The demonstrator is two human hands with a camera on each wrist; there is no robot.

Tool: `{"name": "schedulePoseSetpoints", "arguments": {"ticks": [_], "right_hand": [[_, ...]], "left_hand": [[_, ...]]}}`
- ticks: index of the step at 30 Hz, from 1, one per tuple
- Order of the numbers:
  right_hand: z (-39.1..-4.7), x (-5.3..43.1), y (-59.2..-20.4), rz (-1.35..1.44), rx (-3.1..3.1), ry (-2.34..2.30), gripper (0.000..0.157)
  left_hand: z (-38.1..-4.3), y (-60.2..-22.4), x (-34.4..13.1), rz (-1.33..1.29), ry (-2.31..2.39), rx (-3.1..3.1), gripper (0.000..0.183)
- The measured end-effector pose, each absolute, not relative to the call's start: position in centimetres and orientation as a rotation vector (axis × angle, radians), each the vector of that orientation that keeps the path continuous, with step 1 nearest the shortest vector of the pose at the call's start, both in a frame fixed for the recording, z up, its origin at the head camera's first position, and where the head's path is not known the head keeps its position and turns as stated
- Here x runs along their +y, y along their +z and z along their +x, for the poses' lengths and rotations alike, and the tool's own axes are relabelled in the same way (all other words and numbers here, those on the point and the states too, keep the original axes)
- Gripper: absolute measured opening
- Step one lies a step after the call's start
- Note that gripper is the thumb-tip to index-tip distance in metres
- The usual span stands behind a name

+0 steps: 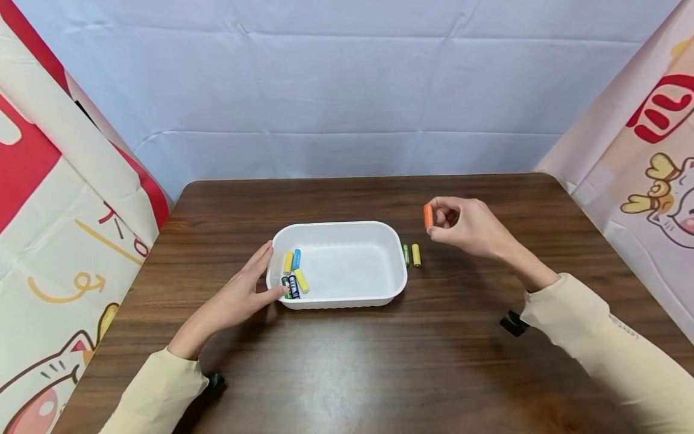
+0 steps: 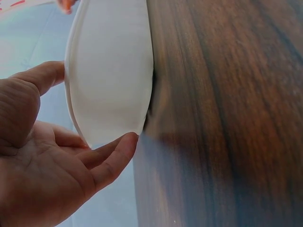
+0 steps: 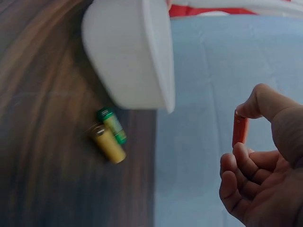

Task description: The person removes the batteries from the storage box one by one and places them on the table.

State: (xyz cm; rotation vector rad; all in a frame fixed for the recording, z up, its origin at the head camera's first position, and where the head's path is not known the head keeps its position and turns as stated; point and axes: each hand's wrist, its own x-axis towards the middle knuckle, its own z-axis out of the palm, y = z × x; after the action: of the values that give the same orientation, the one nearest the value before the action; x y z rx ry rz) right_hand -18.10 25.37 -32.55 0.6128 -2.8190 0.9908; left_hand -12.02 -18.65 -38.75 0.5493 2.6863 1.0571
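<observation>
My right hand (image 1: pixel 472 226) pinches an orange battery (image 1: pixel 428 216) end to end between thumb and fingertip, above the table to the right of a white plastic tray (image 1: pixel 336 303). In the right wrist view the same battery (image 3: pixel 240 129) stands out from the curled fingers. My left hand (image 1: pixel 246 292) holds the tray's left end, thumb at the near rim and fingers along the outer wall. Inside the tray's left end lie several batteries: a blue one (image 1: pixel 296 259), two yellow ones (image 1: pixel 302 281) and darker ones (image 1: pixel 294 287) by the thumb.
Just right of the tray, a green battery (image 1: pixel 406 255) and a yellow battery (image 1: pixel 416 255) lie side by side on the dark wooden table (image 1: pixel 336 374). A pale cloth (image 1: pixel 347 90) hangs behind the table, with printed cloths (image 1: pixel 65 241) at the sides.
</observation>
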Motion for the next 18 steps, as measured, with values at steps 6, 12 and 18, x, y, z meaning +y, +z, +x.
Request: {"name": "schedulePoseSetpoints", "arguments": {"ticks": [6,12,18], "right_hand": [[-18.5,27.2,-36.1,0.682,-2.895,0.906,0.022],[-18.5,28.0,-38.9,0.712,-2.950,0.880,0.027],[-18.6,28.3,-40.4,0.704,-2.991,0.878,0.030]], "left_hand": [[-12.0,-38.7,-18.6,0.554,1.062,2.689,0.092],[-12.0,-38.7,-18.5,0.550,1.064,2.689,0.092],[-11.9,-38.6,-18.5,0.547,1.062,2.690,0.092]]}}
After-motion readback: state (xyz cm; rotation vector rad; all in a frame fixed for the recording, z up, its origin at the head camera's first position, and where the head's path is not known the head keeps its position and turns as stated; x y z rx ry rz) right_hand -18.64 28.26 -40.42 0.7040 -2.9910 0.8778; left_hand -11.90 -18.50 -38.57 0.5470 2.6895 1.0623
